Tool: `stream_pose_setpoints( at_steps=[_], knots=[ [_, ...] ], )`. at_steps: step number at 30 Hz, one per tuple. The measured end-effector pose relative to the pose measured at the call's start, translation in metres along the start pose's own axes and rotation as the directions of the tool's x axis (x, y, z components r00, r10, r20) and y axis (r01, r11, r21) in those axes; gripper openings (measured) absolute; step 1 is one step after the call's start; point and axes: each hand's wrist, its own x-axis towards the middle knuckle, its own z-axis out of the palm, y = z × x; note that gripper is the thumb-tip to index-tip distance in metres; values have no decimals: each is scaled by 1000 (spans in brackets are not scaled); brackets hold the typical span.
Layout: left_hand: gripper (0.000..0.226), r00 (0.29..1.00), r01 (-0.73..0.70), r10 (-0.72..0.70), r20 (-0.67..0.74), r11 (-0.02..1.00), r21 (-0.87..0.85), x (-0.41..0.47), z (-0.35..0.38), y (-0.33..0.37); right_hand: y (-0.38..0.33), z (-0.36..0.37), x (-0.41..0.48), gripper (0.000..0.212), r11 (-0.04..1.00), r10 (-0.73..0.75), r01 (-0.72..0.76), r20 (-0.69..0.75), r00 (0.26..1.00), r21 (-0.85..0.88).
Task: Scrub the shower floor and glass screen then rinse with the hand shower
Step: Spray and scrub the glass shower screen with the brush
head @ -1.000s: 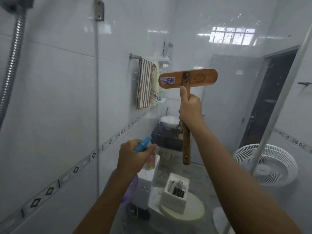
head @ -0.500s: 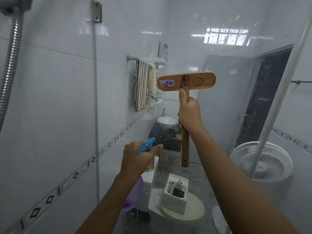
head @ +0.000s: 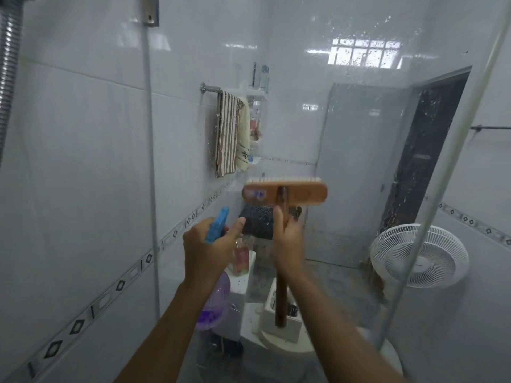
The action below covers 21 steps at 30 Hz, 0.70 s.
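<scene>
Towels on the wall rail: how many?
2. The striped towel hangs from the rail; the cream towel hangs beside it, farther along. Others could be hidden behind them.

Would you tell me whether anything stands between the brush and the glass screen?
Nothing visible does. The right hand grips the brush, bristles towards the glass screen; the left hand with the spray bottle is below and left of it. Blur hides whether the bristles touch.

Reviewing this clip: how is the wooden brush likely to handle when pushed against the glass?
Probably stiff: the wooden brush has a straight handle running through the right hand. Likely top-heavy, since its wide head sits above that grip. Droplets on the glass screen hint the handle may be slippery.
</scene>
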Motion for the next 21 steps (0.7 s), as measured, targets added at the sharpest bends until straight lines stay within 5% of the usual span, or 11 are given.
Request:
stream_pose_setpoints(
  at_steps=[5,15,21],
  knots=[
    [32,1000,1,-1,-8,1000,31,1,-11,-14,96,27,-81,59,960,273,-268,62,960,-81],
    [19,997,53,-50,-58,997,55,6,-25,-32,-53,41,42,42,992,-104,103,17,994,68],
    [24,988,135,-131,-81,990,47,6,-37,-42,57,69,-30,48,992,121,-123,126,985,2]
  ],
)
